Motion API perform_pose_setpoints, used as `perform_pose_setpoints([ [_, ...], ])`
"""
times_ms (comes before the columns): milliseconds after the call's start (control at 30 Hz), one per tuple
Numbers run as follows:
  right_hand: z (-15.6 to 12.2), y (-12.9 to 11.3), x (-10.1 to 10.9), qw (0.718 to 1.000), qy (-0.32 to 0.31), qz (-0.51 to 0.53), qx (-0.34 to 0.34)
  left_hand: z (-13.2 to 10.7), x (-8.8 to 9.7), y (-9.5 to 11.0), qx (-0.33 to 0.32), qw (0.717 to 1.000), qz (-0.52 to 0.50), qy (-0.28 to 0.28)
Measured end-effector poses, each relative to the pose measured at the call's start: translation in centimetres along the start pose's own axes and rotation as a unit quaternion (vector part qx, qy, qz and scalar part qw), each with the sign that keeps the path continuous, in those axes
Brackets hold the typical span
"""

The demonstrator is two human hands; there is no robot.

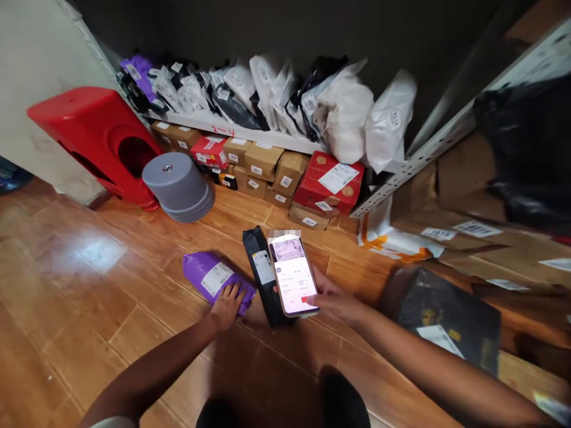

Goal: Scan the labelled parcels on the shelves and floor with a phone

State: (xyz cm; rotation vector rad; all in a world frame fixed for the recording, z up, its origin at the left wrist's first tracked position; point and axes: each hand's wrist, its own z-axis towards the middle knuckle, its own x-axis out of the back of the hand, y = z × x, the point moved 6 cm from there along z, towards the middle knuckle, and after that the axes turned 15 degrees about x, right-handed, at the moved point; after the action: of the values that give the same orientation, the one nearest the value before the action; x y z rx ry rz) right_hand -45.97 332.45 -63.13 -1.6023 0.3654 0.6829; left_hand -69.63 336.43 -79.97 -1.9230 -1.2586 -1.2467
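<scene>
My right hand [335,300] grips a smartphone [295,277] with its screen lit, the thumb over the lower right of the screen. A label picture fills the top of the display, and a white panel lies below it. Beneath and left of the phone, a long black parcel [264,270] with a white label lies on the floor, partly hidden. My left hand [228,306] rests with fingers spread on the near right end of a purple plastic mailer [213,277]. That mailer has a white label facing up.
Bagged parcels [267,89] line a low white shelf [250,133]. Under it sit labelled cardboard boxes [263,161] and a red box [328,181]. Grey stacked stools [178,185] and a red stool [93,142] stand left. A dark parcel [446,315] and cartons [504,267] occupy the right.
</scene>
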Motion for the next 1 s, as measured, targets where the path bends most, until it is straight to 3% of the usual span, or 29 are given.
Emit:
perform_pose_setpoints([
  [100,-0.5,2.4,1.1,0.999,0.038,0.033,-0.017,-0.6,-1.3,-0.7,-0.050,0.998,0.016,0.018],
  [333,-1.1,5.9,3.4,0.991,0.122,0.044,-0.022,-0.9,-2.1,0.2,0.007,0.998,0.038,0.049],
  [533,0.5,7.2,4.4,0.994,0.104,0.013,-0.013,0.7,-1.0,0.4,-0.030,0.996,0.051,0.063],
  [767,0.3,7.1,7.1,0.987,0.159,0.023,-0.001,0.6,0.4,-0.4,-0.090,0.993,0.077,0.020],
  [833,0.1,6.8,8.4,0.985,0.172,0.021,-0.010,0.6,0.2,0.7,-0.077,0.992,0.100,0.015],
  [900,0.1,6.5,9.5,0.983,0.182,0.013,-0.007,0.8,-0.6,3.1,-0.070,0.992,0.101,0.008],
  [1000,0.4,6.9,10.6,0.982,0.188,0.008,-0.011,1.1,-3.1,8.8,-0.168,0.984,0.063,0.008],
])
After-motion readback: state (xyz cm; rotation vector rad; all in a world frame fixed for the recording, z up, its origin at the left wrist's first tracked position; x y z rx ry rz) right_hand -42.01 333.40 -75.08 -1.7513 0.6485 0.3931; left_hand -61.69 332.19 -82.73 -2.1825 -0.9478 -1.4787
